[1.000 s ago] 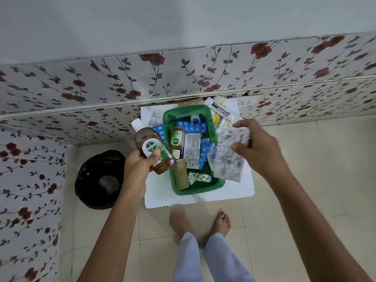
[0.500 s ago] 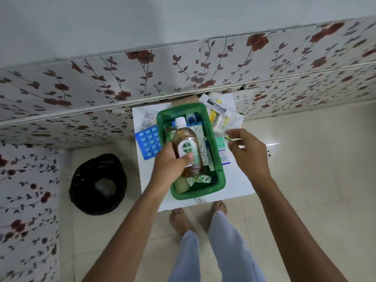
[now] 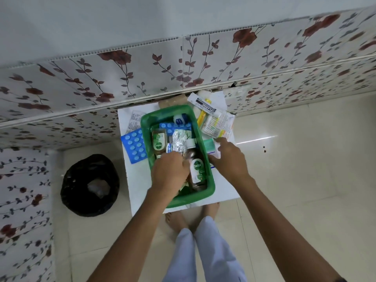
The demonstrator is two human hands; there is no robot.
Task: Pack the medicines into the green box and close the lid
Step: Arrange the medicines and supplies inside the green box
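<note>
Medicines mostly sit inside the green box at frame centre, where my left hand rests with loose fingers beside the big Dettol bottle, whose long axis runs up-frame along the box. My right hand, nearer the leftovers, spreads its empty grip over the green-white carton just right of the box; the swab packet lies up-frame from it.

Bare arms without sleeves, bare feet, pale lavender-white trousers.
</note>
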